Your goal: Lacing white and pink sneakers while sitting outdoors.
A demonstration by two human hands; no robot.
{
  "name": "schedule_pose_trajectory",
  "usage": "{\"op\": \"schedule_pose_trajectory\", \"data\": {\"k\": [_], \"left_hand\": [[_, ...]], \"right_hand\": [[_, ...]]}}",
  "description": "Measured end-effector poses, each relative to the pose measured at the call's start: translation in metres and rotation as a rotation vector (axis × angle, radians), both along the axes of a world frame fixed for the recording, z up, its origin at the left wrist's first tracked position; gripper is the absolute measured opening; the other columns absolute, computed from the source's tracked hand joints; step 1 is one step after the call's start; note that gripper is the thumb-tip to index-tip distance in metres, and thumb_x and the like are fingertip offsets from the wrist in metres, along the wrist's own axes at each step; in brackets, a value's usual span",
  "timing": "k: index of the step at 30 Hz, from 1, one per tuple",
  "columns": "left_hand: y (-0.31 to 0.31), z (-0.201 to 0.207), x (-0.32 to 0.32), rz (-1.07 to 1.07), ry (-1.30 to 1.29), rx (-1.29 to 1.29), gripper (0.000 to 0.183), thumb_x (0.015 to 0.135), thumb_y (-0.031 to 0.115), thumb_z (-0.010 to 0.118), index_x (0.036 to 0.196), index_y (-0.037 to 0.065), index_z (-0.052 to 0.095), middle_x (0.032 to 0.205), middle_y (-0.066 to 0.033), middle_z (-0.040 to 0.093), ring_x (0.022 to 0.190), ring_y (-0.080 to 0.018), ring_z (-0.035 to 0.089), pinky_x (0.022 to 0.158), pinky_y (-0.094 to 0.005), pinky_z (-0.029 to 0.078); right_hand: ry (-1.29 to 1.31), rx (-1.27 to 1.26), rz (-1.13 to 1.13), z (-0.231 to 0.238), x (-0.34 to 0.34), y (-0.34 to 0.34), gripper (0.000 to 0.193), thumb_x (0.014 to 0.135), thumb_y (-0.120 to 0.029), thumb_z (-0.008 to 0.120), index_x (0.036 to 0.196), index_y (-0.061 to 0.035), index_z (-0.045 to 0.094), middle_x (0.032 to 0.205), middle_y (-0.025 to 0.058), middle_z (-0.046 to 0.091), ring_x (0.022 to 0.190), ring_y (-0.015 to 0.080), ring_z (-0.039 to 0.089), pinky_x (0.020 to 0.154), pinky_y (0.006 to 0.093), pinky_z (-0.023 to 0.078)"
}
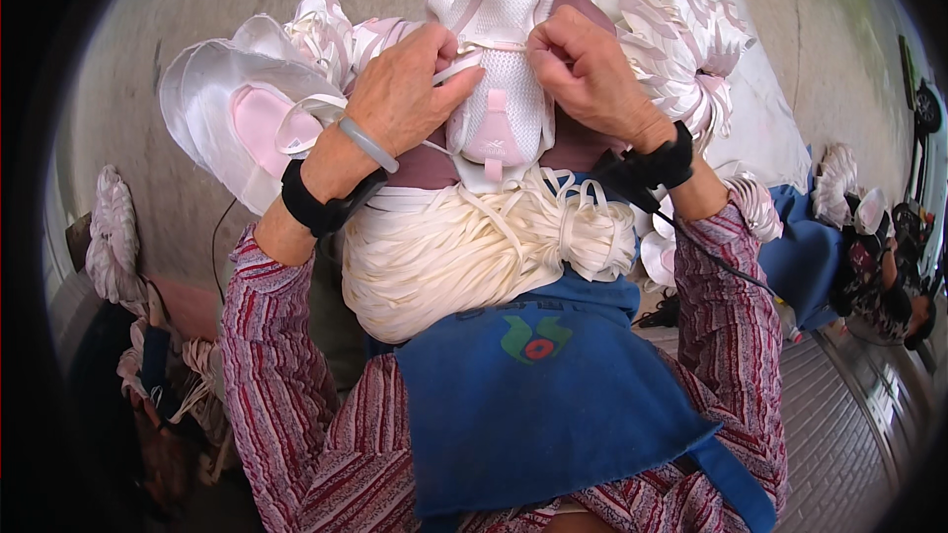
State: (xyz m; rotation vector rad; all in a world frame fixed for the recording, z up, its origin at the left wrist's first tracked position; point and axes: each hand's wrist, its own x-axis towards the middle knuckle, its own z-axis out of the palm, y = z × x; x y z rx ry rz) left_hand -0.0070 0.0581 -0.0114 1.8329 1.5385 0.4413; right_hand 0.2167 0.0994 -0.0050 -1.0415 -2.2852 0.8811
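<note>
A white and pink mesh shoe upper point(509, 10) lies before me on my thighs, its tongue with a pink pull tab point(497, 114) pointing toward me. A cream shoelace point(494, 44) crosses the tongue from one side to the other. My left hand point(407, 84) is closed at the upper's left edge, pinching a flat loop of the lace. At the right edge my right hand point(590, 69) has its fingers curled closed where the lace runs in; its fingertips are partly hidden. A large bundle of cream laces point(444, 257) rests across my lap above a blue apron point(553, 405).
At left are stacked white uppers with pink linings point(222, 118) and a tied bundle of pieces point(321, 35). A fanned bundle of white and pink uppers point(686, 49) sits on a pale board point(770, 128) at right. Other people point(889, 286) sit at far right. A black cable point(731, 271) hangs by my right arm.
</note>
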Motion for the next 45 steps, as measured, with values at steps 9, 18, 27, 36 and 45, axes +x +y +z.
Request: {"op": "schedule_pose_trajectory", "data": {"k": [9, 18, 27, 36, 45], "left_hand": [[-0.001, -0.001, 0.0, 0.008, -0.016, 0.03, 0.036, 0.082, 0.035, 0.065, 0.094, 0.002, 0.055, 0.089, -0.0175, 0.064, 0.082, -0.0326, 0.063, 0.07, -0.0395, 0.05], [-0.001, 0.004, 0.002, 0.015, -0.009, 0.001, 0.035, 0.083, 0.031, 0.065, 0.099, 0.0, 0.056, 0.086, -0.0135, 0.062, 0.078, -0.0268, 0.06, 0.07, -0.0351, 0.048], [-0.002, 0.002, 0.003, 0.017, -0.003, 0.024, 0.033, 0.082, 0.029, 0.066, 0.099, 0.002, 0.057, 0.084, -0.0116, 0.06, 0.076, -0.0241, 0.059, 0.07, -0.0337, 0.048], [0.016, 0.012, 0.021, -0.093, -0.173, 0.257, 0.023, 0.081, 0.011, 0.067, 0.099, 0.001, 0.056, 0.082, -0.009, 0.058, 0.074, -0.0199, 0.058, 0.067, -0.0301, 0.049], [0.025, 0.003, 0.037, -0.101, -0.132, 0.276, 0.016, 0.079, 0.011, 0.066, 0.091, 0.005, 0.058, 0.084, -0.0103, 0.06, 0.076, -0.0284, 0.064, 0.064, -0.0367, 0.05]], "right_hand": [[0.1, -0.166, -0.055, -0.008, 0.004, -0.003, 0.011, 0.083, -0.013, 0.061, 0.089, -0.0035, 0.062, 0.076, 0.0096, 0.055, 0.067, 0.0194, 0.056, 0.062, 0.0304, 0.045], [0.105, -0.167, 0.018, -0.017, -0.002, 0.005, 0.012, 0.087, -0.016, 0.057, 0.088, -0.0049, 0.059, 0.064, 0.005, 0.043, 0.057, 0.0166, 0.051, 0.054, 0.0299, 0.044], [0.35, -1.143, -0.208, 0.005, 0.016, 0.015, 0.019, 0.09, -0.02, 0.057, 0.1, -0.0044, 0.06, 0.068, -0.007, 0.046, 0.05, -0.0008, 0.029, 0.041, 0.0164, 0.023], [0.32, -0.756, -0.165, -0.019, 0.021, -0.002, 0.019, 0.085, -0.013, 0.067, 0.098, -0.0005, 0.063, 0.077, -0.0044, 0.057, 0.067, 0.0008, 0.051, 0.062, 0.0159, 0.045], [0.333, -0.481, -0.184, -0.022, 0.008, -0.005, 0.018, 0.087, -0.016, 0.061, 0.093, 0.0, 0.064, 0.074, -0.0029, 0.06, 0.065, 0.0037, 0.053, 0.059, 0.0195, 0.045]]}}
